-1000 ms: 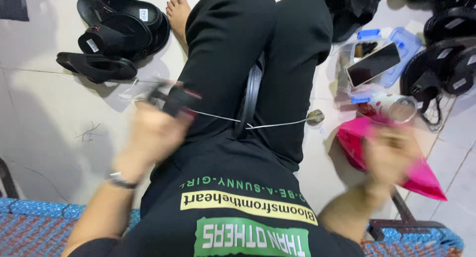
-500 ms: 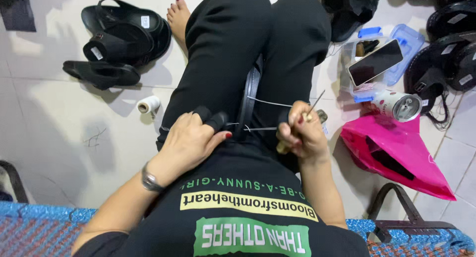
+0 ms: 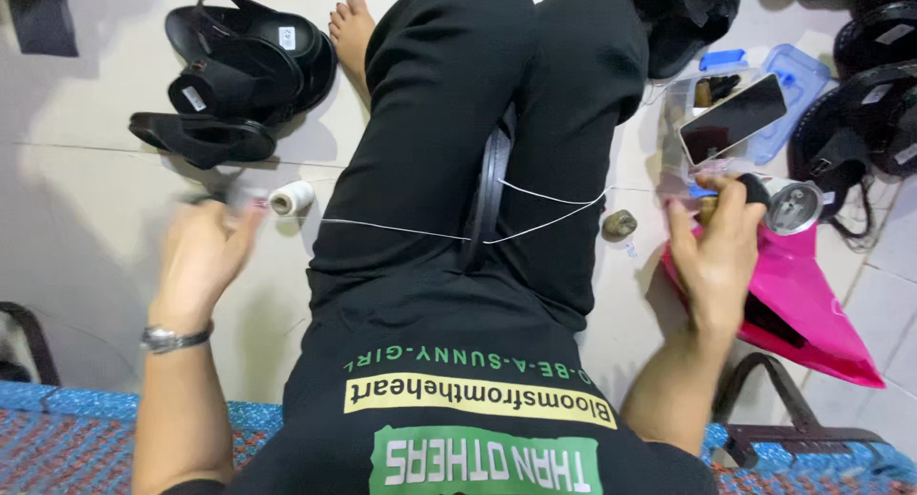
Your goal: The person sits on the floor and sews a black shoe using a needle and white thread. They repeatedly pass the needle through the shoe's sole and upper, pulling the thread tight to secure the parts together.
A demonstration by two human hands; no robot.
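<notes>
I sit on the floor with a black sandal piece (image 3: 491,184) clamped upright between my black-trousered legs. A white thread (image 3: 411,231) runs through it and stretches out to both sides. My left hand (image 3: 202,258), blurred and wearing a wristwatch, is drawn out to the left near a small white thread spool (image 3: 291,198) and seems to grip the thread's end. My right hand (image 3: 716,258) is pulled out to the right over a pink bag (image 3: 812,304), pinching a dark-handled tool (image 3: 755,185) at its fingertips.
Black sandals (image 3: 239,70) lie at the far left, with more black footwear (image 3: 874,103) at the right. A phone (image 3: 734,118) rests on a clear blue-lidded box (image 3: 800,78), beside a round metal tin (image 3: 793,206). A small lump (image 3: 619,225) lies by my knee. A blue woven mat (image 3: 57,438) is under me.
Half a second ago both hands were together at the sandal piece. They have since swung apart, left and right, drawing the thread taut across my legs.
</notes>
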